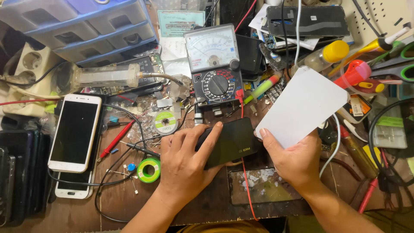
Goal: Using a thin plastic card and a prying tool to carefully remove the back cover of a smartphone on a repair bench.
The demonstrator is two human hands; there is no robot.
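Note:
My left hand grips a black phone held a little above the wooden bench, fingers laid across its dark face. My right hand holds a plain white rectangular card by its lower edge, tilted up to the right, its near corner almost touching the black phone's right end. A red wire runs down under the phone.
An analog multimeter stands behind the hands. Two white phones lie at left beside a stack of dark phones. A green tape roll, solder reel, a bare glass panel, bottles, scissors and tools crowd the right.

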